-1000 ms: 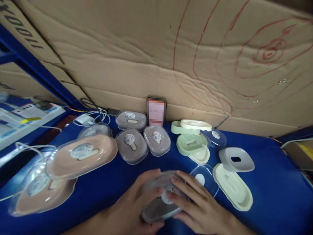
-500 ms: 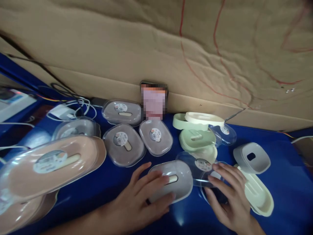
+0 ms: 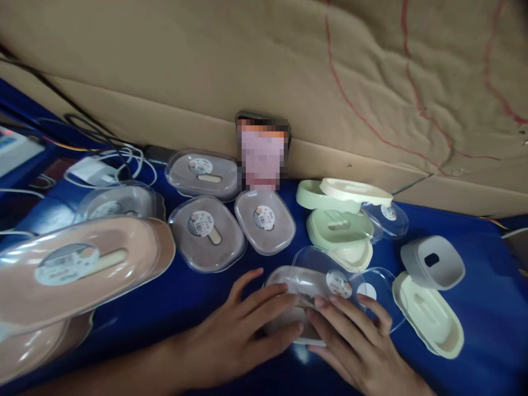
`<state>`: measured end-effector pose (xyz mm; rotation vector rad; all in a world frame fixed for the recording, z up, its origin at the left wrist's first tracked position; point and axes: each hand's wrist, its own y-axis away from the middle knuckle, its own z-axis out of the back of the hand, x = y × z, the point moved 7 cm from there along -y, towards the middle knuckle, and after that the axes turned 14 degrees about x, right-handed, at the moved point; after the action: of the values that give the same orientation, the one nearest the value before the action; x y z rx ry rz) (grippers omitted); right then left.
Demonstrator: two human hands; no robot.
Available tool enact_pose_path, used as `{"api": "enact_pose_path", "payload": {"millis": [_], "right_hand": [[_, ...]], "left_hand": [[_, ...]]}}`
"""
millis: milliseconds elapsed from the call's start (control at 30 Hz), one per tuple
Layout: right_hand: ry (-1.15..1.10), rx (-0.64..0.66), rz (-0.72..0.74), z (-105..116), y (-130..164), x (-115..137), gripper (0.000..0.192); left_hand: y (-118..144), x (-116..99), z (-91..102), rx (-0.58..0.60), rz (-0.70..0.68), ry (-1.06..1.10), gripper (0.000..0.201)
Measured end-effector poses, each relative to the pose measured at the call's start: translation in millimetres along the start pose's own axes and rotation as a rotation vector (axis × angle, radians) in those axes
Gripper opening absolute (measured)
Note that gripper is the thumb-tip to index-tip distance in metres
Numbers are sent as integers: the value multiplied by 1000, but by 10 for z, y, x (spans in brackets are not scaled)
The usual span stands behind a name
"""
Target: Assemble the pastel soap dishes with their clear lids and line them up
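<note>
A grey soap dish (image 3: 289,319) lies on the blue table (image 3: 198,291) near the front edge. My left hand (image 3: 243,327) is spread over its left side, holding it down. A clear lid (image 3: 325,275) with a round sticker sits tilted over the dish's right half. My right hand (image 3: 355,344) has its fingertips on the lid's near edge. A second clear lid (image 3: 377,294) lies flat just right of my right hand.
Pink lidded dishes (image 3: 82,267) crowd the left. Grey lidded dishes (image 3: 206,234) and green and cream dishes (image 3: 340,234) lie behind. A grey insert (image 3: 433,263) and a cream dish (image 3: 429,318) are at right. A phone (image 3: 262,151) leans on the cardboard wall (image 3: 247,66); cables (image 3: 103,165) lie at back left.
My right hand has moved left from the flat lids and brought a clear lid over the grey dish. My left hand has stayed on the dish.
</note>
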<state>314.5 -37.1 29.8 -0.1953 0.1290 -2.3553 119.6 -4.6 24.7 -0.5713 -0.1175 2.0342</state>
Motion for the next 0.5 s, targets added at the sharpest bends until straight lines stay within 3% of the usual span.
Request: {"api": "enact_pose_path", "payload": {"millis": [67, 267, 400, 500], "right_hand": [[-50, -39, -18, 56, 58, -43, 34], [-36, -150, -39, 260, 135, -112, 21], [-6, -221, -61, 350, 181, -270, 17], [38, -350, -112, 436, 359, -421, 16]], "left_hand": [[59, -26, 31, -60, 6, -26, 25], [144, -215, 143, -236, -74, -87, 20], [68, -206, -9, 8, -156, -129, 10], [57, -125, -196, 203, -147, -148, 15]]}}
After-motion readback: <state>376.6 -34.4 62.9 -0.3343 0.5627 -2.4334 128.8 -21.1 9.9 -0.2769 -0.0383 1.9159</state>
